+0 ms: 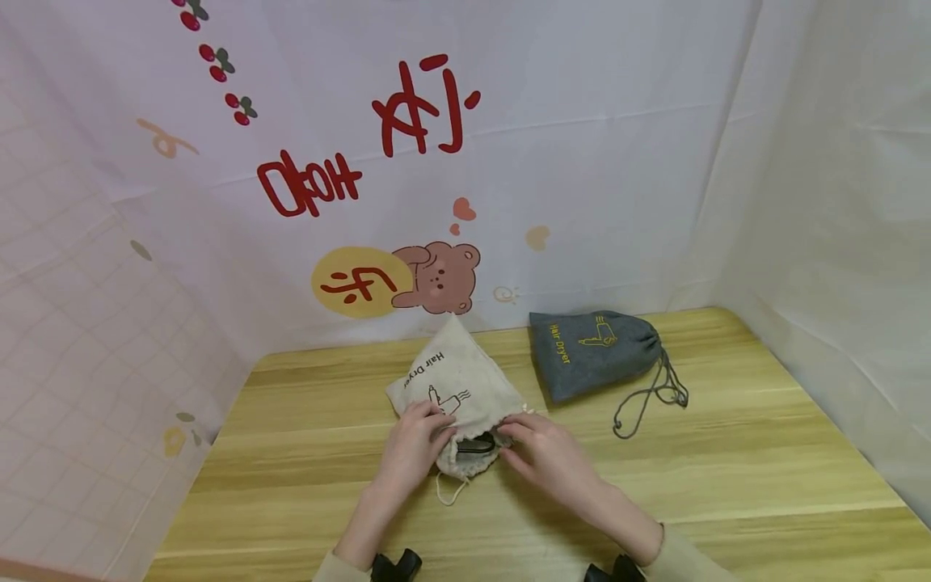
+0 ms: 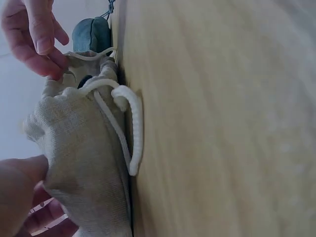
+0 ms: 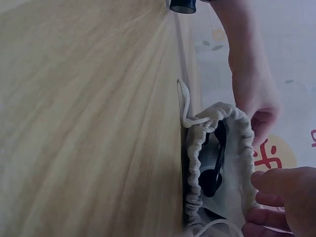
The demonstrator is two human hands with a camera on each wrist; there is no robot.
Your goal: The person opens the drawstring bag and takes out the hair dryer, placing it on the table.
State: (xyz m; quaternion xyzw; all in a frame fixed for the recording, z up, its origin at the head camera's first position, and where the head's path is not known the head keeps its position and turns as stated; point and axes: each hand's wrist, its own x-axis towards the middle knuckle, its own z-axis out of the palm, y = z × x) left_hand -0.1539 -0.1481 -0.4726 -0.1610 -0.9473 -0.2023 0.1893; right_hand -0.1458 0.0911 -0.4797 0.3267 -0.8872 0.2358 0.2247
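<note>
Tabletop (image 1: 291,453) runs from left edge (image 1: 211,469) to cream bag (image 1: 486,388), left grip (image 1: 411,443) clasping it, right grip (image 1: 550,450) pinching its rim (image 3: 194,170).

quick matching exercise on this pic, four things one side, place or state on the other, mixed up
1. cream bag
2. grey bag
3. right hand
4. cartoon bear

A. gathered closed, with yellow print
B. beside a yellow circle
C. mouth open, with a black object showing inside
D. at the rim of an open bag

Pairs: 1-C, 2-A, 3-D, 4-B
</note>
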